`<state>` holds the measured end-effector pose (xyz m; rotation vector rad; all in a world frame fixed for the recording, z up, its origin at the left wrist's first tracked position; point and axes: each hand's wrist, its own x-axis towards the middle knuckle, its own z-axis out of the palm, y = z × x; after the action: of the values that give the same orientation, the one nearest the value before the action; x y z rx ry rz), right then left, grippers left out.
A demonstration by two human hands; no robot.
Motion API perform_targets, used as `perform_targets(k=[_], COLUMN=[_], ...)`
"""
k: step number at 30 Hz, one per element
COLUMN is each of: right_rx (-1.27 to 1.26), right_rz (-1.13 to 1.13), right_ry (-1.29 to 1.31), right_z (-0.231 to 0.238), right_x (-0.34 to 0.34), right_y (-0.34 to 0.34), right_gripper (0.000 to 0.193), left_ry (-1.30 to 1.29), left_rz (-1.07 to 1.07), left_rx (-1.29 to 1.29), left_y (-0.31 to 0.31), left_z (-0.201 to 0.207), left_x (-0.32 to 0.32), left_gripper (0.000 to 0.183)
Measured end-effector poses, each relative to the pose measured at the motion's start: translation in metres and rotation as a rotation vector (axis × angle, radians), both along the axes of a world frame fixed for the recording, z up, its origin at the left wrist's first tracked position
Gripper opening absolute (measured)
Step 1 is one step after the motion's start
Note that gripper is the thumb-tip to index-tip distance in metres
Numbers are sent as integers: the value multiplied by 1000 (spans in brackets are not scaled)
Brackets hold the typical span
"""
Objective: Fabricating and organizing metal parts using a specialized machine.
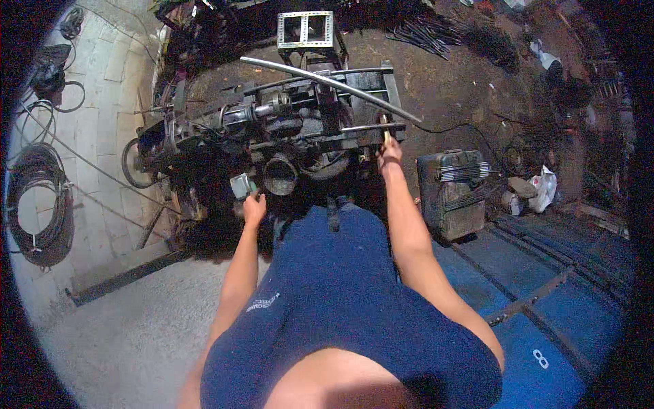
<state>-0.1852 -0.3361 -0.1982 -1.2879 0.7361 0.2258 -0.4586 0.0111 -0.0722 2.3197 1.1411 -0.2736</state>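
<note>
My left hand [254, 206] is closed around the green handle of a flat tool with a pale square head [240, 186]. It is low at the machine's near left side, beside a round metal pan [280, 176]. Stretched farther forward, my right hand [390, 154] grips a slim tool with a pale yellow handle [387, 135]. Its far end reaches the right end of the machine's frame, and I cannot make out its kind. The dark, greasy machine [235, 117] has parallel rails and a round chuck-like part. A long grey metal rod [327, 83] lies slantwise across it.
A perforated metal stand [305, 45] rises behind the machine. At right sits a worn metal box [449, 204] with thin rods on top, near blue floor panels [524, 341]. Coiled cable [42, 204] lies at left. A dark beam [129, 276] crosses the floor; a cord [443, 128] runs right.
</note>
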Motion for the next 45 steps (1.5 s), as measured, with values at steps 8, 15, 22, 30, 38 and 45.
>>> perform_targets(k=[8,15,22,30,38,45], right_rx=[273,387,-25,-495,-808,-1136], right_rz=[-89,-157,108,1431,980,1088], right_ry=[340,15,401,-429,-1034,-903], right_z=[-4,-49,57,183,310,255], right_x=[20,26,29,4,82,111], right_y=[25,-33,28,112,186,193], right_gripper=[16,20,26,38,35,54], left_ry=[-123,-127,-110,-67,-112,-120], left_rz=[39,23,77,184,169,189], left_rx=[32,-27,9,-78,-72,-44], left_y=[2,0,1,-2,0,0], left_z=[5,-8,-4,1,-3,-10], left_x=[-28,-1,-23,-13,-10,-10], left_gripper=[38,39,38,38,37,35])
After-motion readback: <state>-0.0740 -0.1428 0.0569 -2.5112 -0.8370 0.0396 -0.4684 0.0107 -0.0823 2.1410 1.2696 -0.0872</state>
